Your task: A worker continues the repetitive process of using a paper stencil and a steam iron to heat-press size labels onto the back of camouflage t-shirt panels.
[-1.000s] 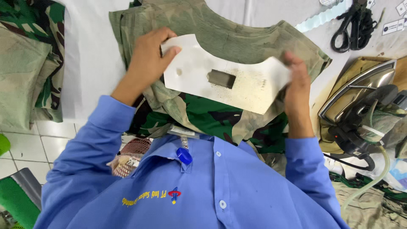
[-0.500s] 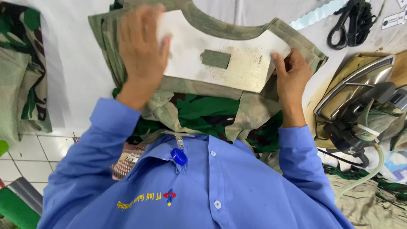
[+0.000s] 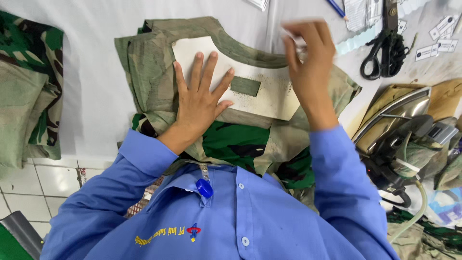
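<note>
A camouflage garment (image 3: 144,67) lies inside out on the white table. A white card template (image 3: 274,98) with a rectangular cut-out (image 3: 245,85) rests on it near the collar. My left hand (image 3: 199,103) lies flat on the template's left part, fingers spread. My right hand (image 3: 310,62) hovers blurred above the template's right end, fingers curled round a small pale piece that is too blurred to identify.
Black scissors (image 3: 380,53) and small paper tags (image 3: 445,41) lie at the far right. A steam iron (image 3: 399,130) with a hose sits at the right edge. Folded camouflage cloth (image 3: 29,86) is stacked on the left, and a blue pen (image 3: 337,7) lies at the top.
The template went from held up in both hands to lying on the garment. My left hand now presses it flat. My right hand let go and lifted toward the far right.
</note>
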